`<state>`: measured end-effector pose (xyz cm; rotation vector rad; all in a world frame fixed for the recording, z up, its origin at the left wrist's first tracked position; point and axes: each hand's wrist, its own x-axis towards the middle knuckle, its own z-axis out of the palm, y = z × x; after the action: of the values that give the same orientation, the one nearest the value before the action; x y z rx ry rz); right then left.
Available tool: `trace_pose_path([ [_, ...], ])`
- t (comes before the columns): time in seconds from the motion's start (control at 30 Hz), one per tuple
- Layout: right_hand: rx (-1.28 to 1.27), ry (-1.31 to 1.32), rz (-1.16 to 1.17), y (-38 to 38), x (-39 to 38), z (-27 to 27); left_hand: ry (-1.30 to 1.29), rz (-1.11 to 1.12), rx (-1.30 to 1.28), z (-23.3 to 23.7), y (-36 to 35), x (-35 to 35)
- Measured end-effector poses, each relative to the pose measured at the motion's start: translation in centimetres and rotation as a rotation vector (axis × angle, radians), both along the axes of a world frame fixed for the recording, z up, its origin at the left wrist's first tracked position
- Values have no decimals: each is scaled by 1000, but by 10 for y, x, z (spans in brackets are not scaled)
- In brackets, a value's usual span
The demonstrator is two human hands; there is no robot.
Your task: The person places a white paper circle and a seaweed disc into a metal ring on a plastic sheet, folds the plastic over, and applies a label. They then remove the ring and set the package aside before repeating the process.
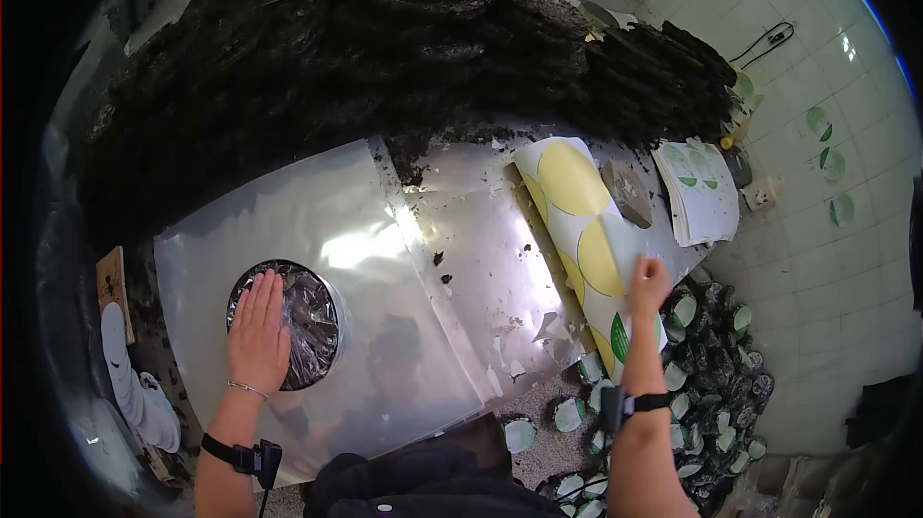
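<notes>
My left hand (258, 321) lies flat, fingers stretched out, on a round dark bundle (312, 326) wrapped in clear crinkled plastic film. The bundle rests on a shiny metal sheet (385, 345). My right hand (651, 280) is closed in a pinch at the right edge of a label sheet (569, 230) with large yellow circles. A pale, blurred label (627, 247) shows at its fingertips, over one yellow circle. Lower on the sheet, a green and white printed label (620, 337) is partly visible.
A long heap of dark, stringy material (385, 66) covers the back of the table. A stone block (626, 193) weighs on the sheet beside a label stack (697, 191). Several wrapped, labelled bundles (721, 393) are piled on the floor at right. A white roll (144, 393) is at left.
</notes>
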<state>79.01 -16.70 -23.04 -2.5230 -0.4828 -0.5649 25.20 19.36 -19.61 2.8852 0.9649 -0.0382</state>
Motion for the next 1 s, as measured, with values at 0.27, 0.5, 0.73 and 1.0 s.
trace_pose_path([
  [0.27,762,498,181,50,-107,99,-230,5,-102,7,6,-11],
  [0.5,-324,364,1346,246,-392,43,-234,147,-551,-7,6,-17],
  [0.73,-743,366,1317,273,-397,90,-607,179,-826,-28,1,-15],
  [1.0,-541,267,1541,329,-405,35,-334,32,-724,3,5,-59],
])
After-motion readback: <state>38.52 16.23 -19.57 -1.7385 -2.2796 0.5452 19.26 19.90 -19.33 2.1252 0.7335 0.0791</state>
